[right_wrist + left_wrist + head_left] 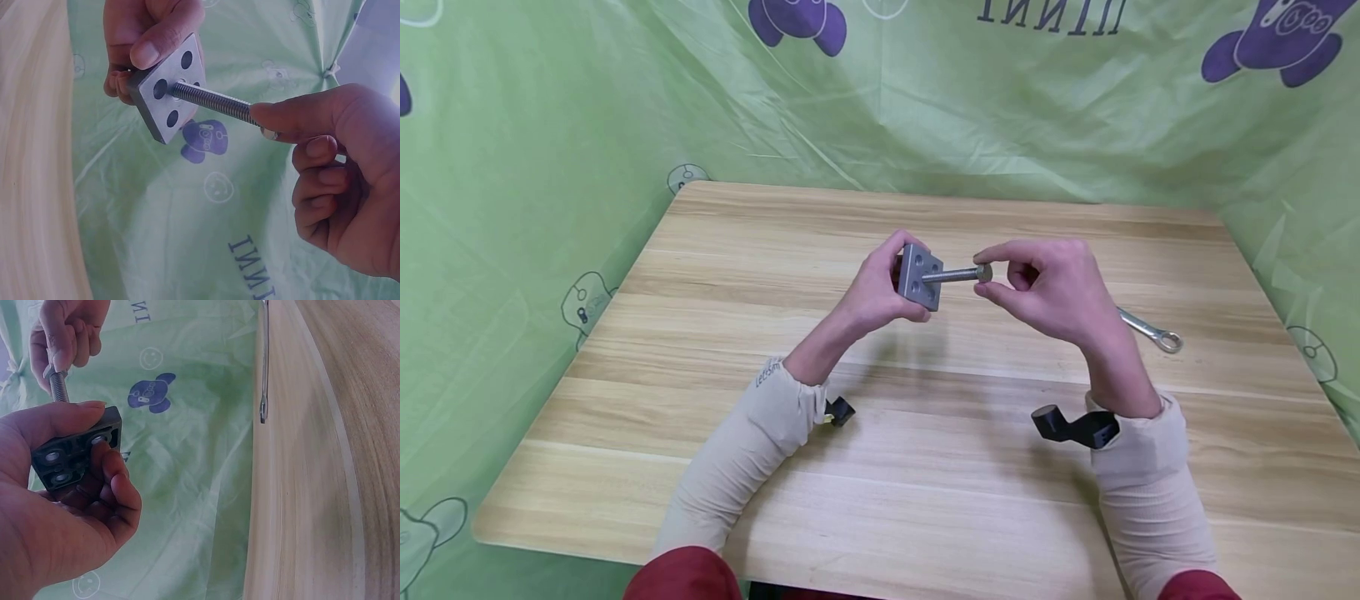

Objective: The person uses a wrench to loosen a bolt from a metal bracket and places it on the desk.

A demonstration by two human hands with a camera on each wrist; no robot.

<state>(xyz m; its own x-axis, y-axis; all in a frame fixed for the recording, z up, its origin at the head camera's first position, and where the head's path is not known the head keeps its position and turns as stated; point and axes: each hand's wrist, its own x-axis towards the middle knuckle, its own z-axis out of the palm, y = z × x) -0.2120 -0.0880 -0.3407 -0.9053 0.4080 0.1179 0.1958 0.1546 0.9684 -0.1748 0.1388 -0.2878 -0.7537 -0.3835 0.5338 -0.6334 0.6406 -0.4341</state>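
Observation:
My left hand (872,292) holds a grey square plate (917,287) by its edges, thumb on one side and fingers on the other. The plate has several holes, and from its middle a long threaded bolt (957,275) sticks out toward the right. At the far end of the bolt, my right hand (1060,287) pinches the hex head between thumb and forefinger; its other fingers are curled in. The right wrist view shows the bare thread of the bolt (215,103) between plate and fingertips. Metal-lined holes show on the plate's back (75,456) in the left wrist view.
A combination wrench (1150,331) lies on the wooden table (925,492), right of my right forearm. Green printed cloth (962,125) hangs behind the table and at both sides. Black wrist cameras (1071,427) are strapped at both sleeves. Both hands are raised above the tabletop.

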